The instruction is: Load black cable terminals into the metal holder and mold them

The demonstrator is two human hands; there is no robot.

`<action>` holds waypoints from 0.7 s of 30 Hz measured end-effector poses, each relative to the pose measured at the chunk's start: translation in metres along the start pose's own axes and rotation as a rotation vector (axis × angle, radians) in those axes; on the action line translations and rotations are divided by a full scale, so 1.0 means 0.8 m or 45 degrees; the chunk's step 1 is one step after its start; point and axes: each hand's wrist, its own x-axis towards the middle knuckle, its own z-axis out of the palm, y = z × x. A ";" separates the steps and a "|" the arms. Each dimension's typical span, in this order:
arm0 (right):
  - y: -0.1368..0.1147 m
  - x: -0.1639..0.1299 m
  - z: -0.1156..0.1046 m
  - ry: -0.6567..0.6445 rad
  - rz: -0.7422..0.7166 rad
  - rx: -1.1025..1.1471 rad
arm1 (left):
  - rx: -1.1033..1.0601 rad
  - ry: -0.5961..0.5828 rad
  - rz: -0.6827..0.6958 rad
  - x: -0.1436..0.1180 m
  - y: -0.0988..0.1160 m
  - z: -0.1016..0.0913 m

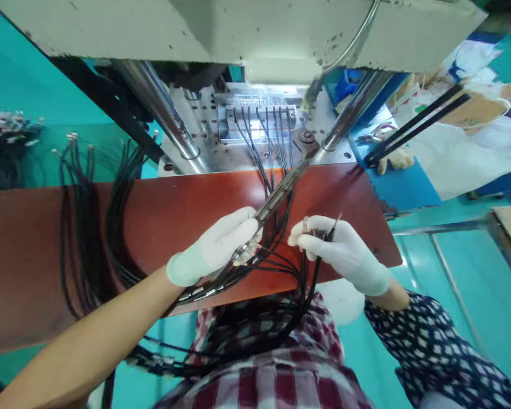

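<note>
My left hand (225, 241), in a white glove, is closed around the lower end of a long dark metal lever (283, 190). The lever slants up to a bolted pivot at the machine's base. Metal cable connectors (244, 253) lie right under that hand; whether it also holds them I cannot tell. My right hand (330, 247), also gloved, pinches black cables (316, 272) close to their ends, and bare copper wire (305, 224) sticks out above the fingers. Several thin black cables (259, 165) run from a metal mould block (258, 122) down across the red-brown board (332, 193).
Two steel columns (164, 113) (357, 111) flank the mould beneath a pale machine head (221, 31). Black cable bundles (89, 238) drape over the board's left side, and more cables (259, 346) cross my lap. At right, a blue surface (409, 184) bears a glove (396, 159).
</note>
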 end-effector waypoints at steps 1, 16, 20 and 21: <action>0.001 0.000 0.003 -0.016 -0.009 0.040 | 0.008 0.004 0.000 0.000 -0.001 0.000; 0.011 0.023 0.020 -0.015 -0.015 0.130 | -0.068 -0.019 -0.010 0.005 -0.010 -0.004; 0.020 0.009 -0.007 -0.161 -0.016 0.212 | -0.152 -0.037 -0.065 0.002 -0.011 -0.002; 0.020 0.005 -0.015 -0.226 -0.002 0.201 | -0.163 -0.043 -0.069 0.002 -0.011 -0.002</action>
